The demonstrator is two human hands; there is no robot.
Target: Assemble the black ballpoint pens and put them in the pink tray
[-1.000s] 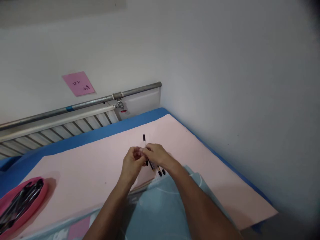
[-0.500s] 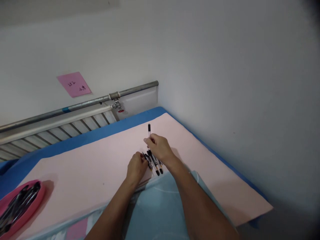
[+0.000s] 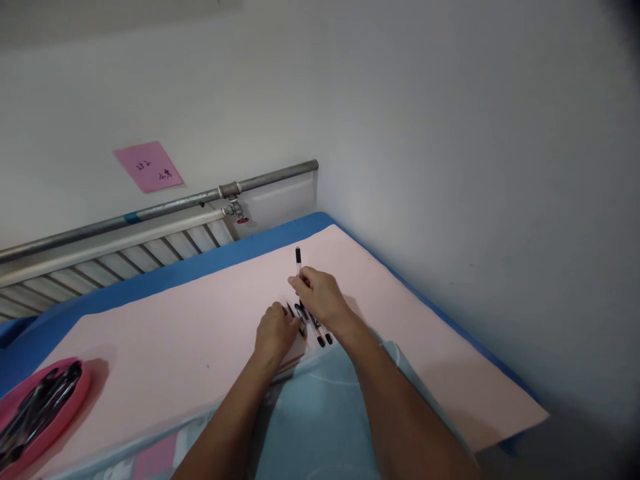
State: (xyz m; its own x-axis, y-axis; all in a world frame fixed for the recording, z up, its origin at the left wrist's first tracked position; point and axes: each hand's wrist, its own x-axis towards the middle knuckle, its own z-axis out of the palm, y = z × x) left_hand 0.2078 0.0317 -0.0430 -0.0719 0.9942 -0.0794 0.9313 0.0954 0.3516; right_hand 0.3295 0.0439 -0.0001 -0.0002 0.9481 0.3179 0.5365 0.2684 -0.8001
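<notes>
My right hand (image 3: 320,297) is closed round a clear pen with a black cap (image 3: 299,259), which points up and away from me. Under that hand a small row of black-tipped pens (image 3: 320,333) lies on the pale pink sheet (image 3: 190,327). My left hand (image 3: 275,331) rests curled on the sheet just left of the row, its fingertips touching the nearest pen; what they hold, if anything, is hidden.
A pink tray (image 3: 40,413) with several black pens sits at the near left. The pink sheet covers a blue table (image 3: 165,273) set in a wall corner. A radiator and metal pipe (image 3: 165,210) run behind it. A pink note (image 3: 149,166) is stuck on the wall.
My hands were joined on a pen a second ago. They have parted: the right lifted one pen upward, the left dropped onto the sheet beside the row.
</notes>
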